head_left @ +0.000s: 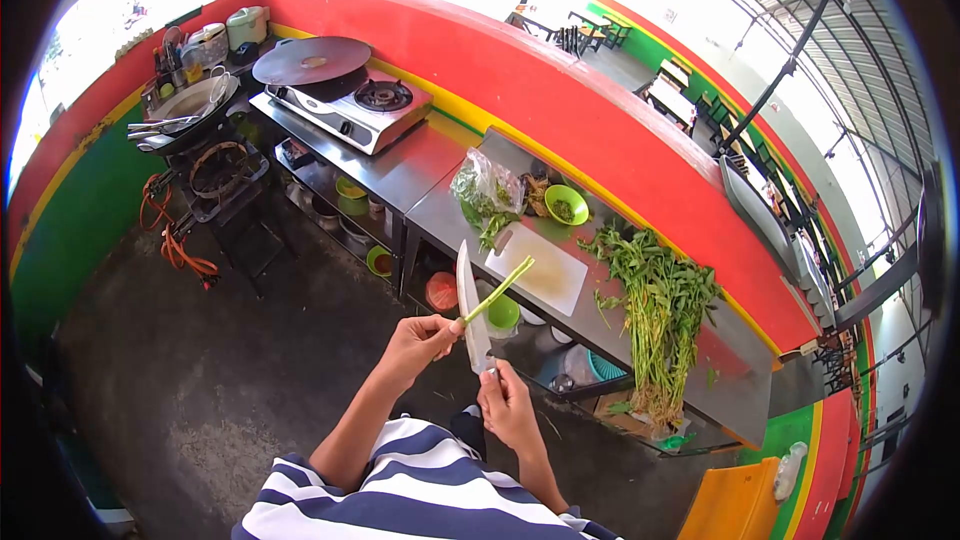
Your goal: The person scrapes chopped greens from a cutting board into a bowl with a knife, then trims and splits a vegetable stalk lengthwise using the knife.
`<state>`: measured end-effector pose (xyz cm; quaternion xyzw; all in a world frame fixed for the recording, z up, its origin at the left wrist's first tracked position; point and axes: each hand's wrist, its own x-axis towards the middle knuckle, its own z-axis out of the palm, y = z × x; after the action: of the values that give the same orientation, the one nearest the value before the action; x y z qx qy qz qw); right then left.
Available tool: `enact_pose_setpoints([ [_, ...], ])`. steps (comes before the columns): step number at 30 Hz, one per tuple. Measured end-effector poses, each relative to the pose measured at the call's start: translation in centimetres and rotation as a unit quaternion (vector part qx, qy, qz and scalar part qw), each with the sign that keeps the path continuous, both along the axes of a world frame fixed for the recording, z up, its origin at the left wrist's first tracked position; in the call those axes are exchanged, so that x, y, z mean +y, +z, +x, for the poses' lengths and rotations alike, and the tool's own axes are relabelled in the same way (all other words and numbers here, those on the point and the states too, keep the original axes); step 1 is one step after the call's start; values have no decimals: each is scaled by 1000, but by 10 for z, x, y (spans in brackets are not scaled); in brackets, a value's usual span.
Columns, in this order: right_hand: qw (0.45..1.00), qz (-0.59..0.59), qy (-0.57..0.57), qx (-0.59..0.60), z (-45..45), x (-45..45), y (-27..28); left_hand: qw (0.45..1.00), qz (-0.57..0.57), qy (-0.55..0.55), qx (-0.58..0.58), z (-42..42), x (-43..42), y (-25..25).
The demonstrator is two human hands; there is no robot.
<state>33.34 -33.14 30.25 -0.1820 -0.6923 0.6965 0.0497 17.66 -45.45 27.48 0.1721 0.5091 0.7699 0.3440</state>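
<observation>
My left hand (418, 348) pinches the lower end of a green stem (500, 289), which points up and to the right. In my right hand (508, 404) is the handle of a large knife (469, 300), its blade upright and crossing the stem close to my left fingertips. Whether the blade touches the stem I cannot tell. Beyond them a white cutting board (545, 278) lies on the steel counter (435, 208). To the board's right is a big bunch of leafy greens (655, 310) with its roots toward me.
Behind the board are a plastic bag (490, 183) with greens and a green bowl (567, 205) of chopped leaves. A gas stove (345, 105) with a large round lid (312, 62) stands left, with a wok (190, 105) farther left. A red wall (560, 90) edges the counter.
</observation>
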Motion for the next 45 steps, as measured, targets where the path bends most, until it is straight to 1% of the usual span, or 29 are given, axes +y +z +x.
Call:
enact_pose_setpoints([
  [2, 1000, -4, -9, 24, -1, -8, -1, 1000, 11, 4, 9, -7, -2, -2],
  [5, 999, -47, -13, 10, 4, -11, -5, 1000, 10, 6, 3, -5, -4, -4],
  [12, 998, -57, 5, -13, 12, -15, -11, 999, 18, 25, -18, -14, -9, -10],
  [20, 996, -86, -3, -8, 15, -18, -13, 1000, -12, -7, -14, -9, -15, 0],
  [22, 996, -86, -10, -6, 14, -18, -12, 998, -40, -44, -3, -3, -16, -2],
  [24, 996, -89, -19, -5, 12, -17, -11, 997, -43, -57, 7, 1, -15, -8],
  [26, 996, -80, -26, -6, 13, -16, -12, 997, -23, -69, -13, 8, -13, -11],
  [27, 996, -87, -29, -11, 14, -16, -12, 998, -11, -60, -15, 11, -11, -15],
  [33, 995, -84, -60, 7, 17, -13, -14, 998, -30, -34, -35, 21, -13, -7],
  [36, 994, -80, -67, 17, 17, -10, -9, 998, -45, -53, -4, 22, -16, -13],
  [39, 994, -74, -73, 19, 19, -12, -11, 997, -56, -45, 1, 25, -16, -13],
  [43, 995, -65, -77, 13, 24, -15, -14, 998, -55, -41, 2, 25, -14, -16],
  [45, 994, -70, -78, 15, 27, -18, -16, 998, -45, -43, -21, 27, -14, -16],
])
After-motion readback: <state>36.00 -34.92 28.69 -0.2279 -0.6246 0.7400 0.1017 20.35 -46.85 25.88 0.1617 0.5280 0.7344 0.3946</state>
